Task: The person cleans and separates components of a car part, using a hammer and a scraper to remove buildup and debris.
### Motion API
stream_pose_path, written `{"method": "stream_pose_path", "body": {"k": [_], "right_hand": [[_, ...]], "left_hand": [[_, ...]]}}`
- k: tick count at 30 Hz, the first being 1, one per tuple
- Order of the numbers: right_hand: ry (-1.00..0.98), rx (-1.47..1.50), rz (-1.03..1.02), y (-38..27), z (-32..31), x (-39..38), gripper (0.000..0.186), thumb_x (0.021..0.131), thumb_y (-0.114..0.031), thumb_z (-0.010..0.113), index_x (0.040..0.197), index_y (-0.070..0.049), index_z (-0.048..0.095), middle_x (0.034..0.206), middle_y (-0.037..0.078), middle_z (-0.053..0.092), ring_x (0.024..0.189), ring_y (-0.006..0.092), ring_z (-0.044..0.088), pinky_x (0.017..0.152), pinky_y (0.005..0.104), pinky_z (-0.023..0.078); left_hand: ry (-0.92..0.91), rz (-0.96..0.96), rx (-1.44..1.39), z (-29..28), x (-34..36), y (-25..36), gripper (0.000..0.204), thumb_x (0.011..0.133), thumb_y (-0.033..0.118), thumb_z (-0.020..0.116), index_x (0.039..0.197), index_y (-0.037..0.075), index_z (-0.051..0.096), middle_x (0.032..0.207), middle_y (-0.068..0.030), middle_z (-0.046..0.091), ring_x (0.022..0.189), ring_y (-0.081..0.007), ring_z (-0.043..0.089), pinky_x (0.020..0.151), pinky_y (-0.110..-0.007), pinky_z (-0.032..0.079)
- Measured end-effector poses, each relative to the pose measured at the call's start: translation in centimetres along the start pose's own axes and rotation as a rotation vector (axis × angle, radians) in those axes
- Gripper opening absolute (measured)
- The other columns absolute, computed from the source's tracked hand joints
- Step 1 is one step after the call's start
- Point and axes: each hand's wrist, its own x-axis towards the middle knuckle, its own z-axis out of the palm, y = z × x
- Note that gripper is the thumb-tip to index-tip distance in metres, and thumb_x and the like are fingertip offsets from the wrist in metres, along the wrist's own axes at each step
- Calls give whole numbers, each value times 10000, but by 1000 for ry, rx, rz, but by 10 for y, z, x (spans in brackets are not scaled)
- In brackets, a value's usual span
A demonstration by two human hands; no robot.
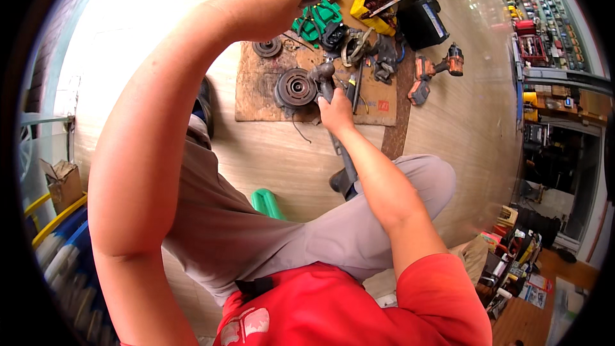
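Observation:
My right hand (336,113) grips a long grey metal tool (323,77) whose head rests against a round dark pulley part (295,88) on a sheet of cardboard (256,99). Raised high near the camera, my left hand (266,1) is closed around a handle whose dark end (310,0) just shows past the fingers. A smaller dark disc (267,47) lies on the cardboard above the pulley. I sit over the wooden floor with grey trousers and a red shirt.
Beyond the cardboard lie a green tool (317,20), a yellow case (371,9), a black box (419,22) and an orange cordless drill (435,70). A small cardboard box (63,182) sits at left. Shelves with small items (544,19) stand at right.

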Motion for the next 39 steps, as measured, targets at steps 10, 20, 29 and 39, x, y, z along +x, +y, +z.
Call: {"method": "stream_pose_path", "body": {"k": [10,20,29,39], "right_hand": [[-44,-74,67,-14,-7,1,379,867,-272,628,1046,49,537,989,277,650,979,426,625,844,486,498],[-165,-93,155,-7,-8,2,389,875,-243,635,1122,40,534,1112,258,635,1054,404,616,896,471,500],[-248,-87,198,-1,-17,-9,398,846,-230,634,1102,63,554,1091,267,640,1048,389,617,910,441,493],[-36,141,319,11,-54,-4,371,828,-245,653,1054,48,641,1073,262,655,1023,376,639,880,429,517]], "left_hand": [[-36,-32,-28,5,0,1,145,880,113,617,953,-10,598,851,-213,629,845,-413,596,746,-470,457],[-82,-35,4,24,5,-9,150,900,111,579,940,-34,576,846,-234,602,828,-427,573,755,-470,450],[-196,-61,31,43,10,0,157,904,122,569,965,-23,562,890,-241,616,870,-442,573,757,-477,445],[-313,-35,11,79,5,1,196,826,119,651,940,-17,568,878,-242,620,878,-437,573,755,-460,453]]}}
